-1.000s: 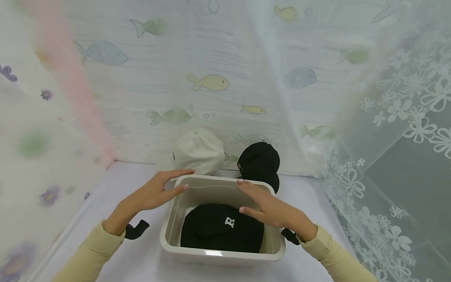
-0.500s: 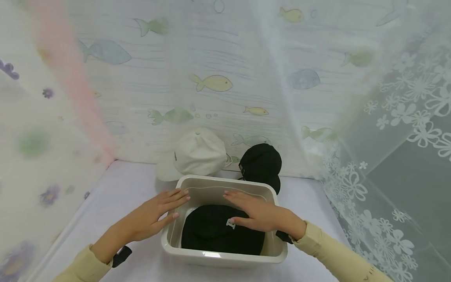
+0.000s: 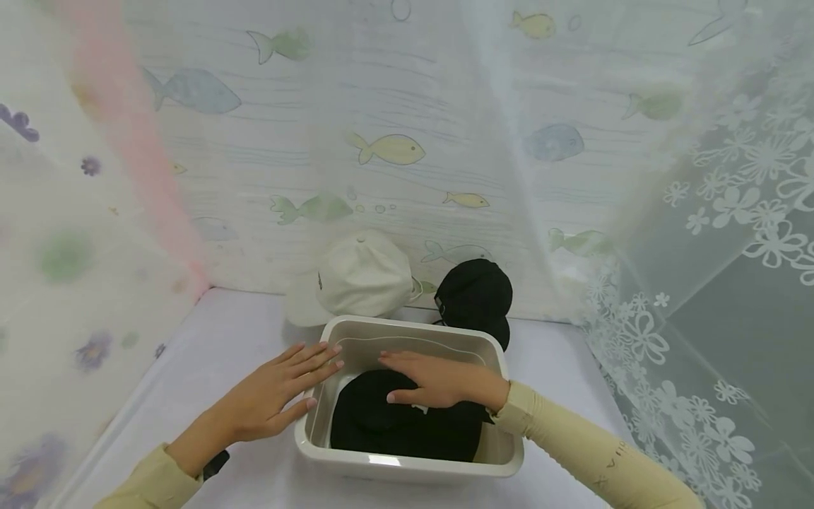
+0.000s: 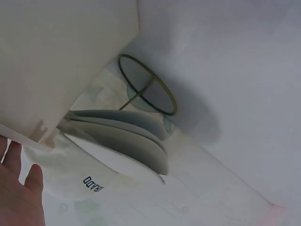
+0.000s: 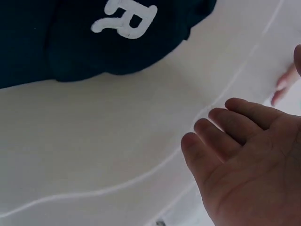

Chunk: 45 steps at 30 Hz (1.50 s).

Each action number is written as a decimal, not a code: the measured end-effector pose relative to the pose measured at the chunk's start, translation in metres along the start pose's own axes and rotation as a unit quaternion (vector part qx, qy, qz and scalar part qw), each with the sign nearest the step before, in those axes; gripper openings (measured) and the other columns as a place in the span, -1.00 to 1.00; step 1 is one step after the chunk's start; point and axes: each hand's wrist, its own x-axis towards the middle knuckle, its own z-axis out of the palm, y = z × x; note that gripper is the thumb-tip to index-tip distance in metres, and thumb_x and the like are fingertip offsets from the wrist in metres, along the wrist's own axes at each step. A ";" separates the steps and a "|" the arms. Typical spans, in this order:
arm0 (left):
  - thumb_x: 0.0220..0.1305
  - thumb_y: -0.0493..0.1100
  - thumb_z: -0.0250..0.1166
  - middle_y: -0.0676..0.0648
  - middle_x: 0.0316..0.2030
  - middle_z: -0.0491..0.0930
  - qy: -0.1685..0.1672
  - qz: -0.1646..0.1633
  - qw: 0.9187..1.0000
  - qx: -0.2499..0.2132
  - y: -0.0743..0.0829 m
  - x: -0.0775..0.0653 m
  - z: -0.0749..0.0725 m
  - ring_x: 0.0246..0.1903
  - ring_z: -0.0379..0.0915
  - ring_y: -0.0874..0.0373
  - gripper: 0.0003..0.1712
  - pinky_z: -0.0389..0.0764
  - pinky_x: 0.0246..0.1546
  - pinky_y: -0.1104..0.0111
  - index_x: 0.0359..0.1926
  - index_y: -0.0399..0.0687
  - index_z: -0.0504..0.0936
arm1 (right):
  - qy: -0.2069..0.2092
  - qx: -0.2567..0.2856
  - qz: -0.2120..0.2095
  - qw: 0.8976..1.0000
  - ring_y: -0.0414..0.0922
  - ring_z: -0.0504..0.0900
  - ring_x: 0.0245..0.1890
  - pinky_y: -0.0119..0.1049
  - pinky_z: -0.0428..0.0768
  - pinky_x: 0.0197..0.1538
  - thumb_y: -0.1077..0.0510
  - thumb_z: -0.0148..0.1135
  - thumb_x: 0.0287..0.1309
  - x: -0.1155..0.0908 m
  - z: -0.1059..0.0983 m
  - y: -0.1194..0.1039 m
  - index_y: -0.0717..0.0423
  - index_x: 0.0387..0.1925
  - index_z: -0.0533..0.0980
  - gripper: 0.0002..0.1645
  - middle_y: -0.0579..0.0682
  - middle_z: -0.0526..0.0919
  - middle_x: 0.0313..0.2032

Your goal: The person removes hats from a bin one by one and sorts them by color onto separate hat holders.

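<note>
A black cap (image 3: pixel 407 435) with a white letter R lies inside an off-white plastic bin (image 3: pixel 413 466). My right hand (image 3: pixel 432 378) hovers over the bin with fingers straight and holds nothing. It partly hides the letter in the head view. In the right wrist view the same hand (image 5: pixel 256 160) shows its palm and spread fingers, apart from the cap. My left hand (image 3: pixel 280 392) lies at the bin's left rim with straight fingers; whether it touches the rim I cannot tell. The left wrist view shows part of this hand (image 4: pixel 21 193) beside the bin wall.
Behind the bin sit a cream cap (image 3: pixel 365 276) and another black cap (image 3: pixel 477 297). Several layered brims (image 4: pixel 117 136) and a metal hoop on a thin rod (image 4: pixel 150 87) show in the left wrist view. Sheer fish-patterned curtains (image 3: pixel 394 170) hang behind the white tabletop (image 3: pixel 248 318).
My right hand has moved left over the bin, covering part of the letter. The left hand has dropped from the bin's back left corner down along its left rim. Black cap in the bin stays put.
</note>
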 end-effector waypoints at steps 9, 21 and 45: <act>0.40 -0.09 0.20 -0.05 0.57 0.14 0.006 0.001 1.000 0.003 0.001 -0.003 0.008 0.49 0.16 -0.12 -0.25 -0.10 0.59 0.18 0.56 -0.02 0.24 | -0.046 -0.024 -0.009 0.999 -0.01 0.20 0.54 -0.16 0.19 0.56 -0.20 0.06 0.51 0.040 0.011 0.004 0.24 0.52 0.19 -0.18 0.16 0.22 0.53; 0.42 -0.10 0.16 -0.08 0.56 0.17 -0.004 -0.008 1.000 -0.002 0.001 -0.002 0.008 0.52 0.10 -0.09 -0.29 -0.14 0.60 0.22 0.55 -0.03 0.26 | -0.081 -0.001 0.004 0.997 -0.12 0.44 0.35 -0.27 0.42 0.41 -0.15 0.30 0.35 0.074 0.033 0.016 0.19 0.47 0.30 -0.16 0.03 0.45 0.38; 0.49 -0.10 0.05 -0.09 0.56 0.15 0.019 -0.006 0.999 -0.031 0.002 -0.003 0.012 0.50 0.13 -0.18 -0.34 -0.07 0.59 0.23 0.55 -0.05 0.26 | 0.011 0.002 -0.094 0.995 -0.22 0.61 -0.11 -0.46 0.57 0.04 0.11 0.57 0.07 0.069 0.012 0.020 0.17 -0.01 0.70 -0.56 -0.02 0.70 -0.11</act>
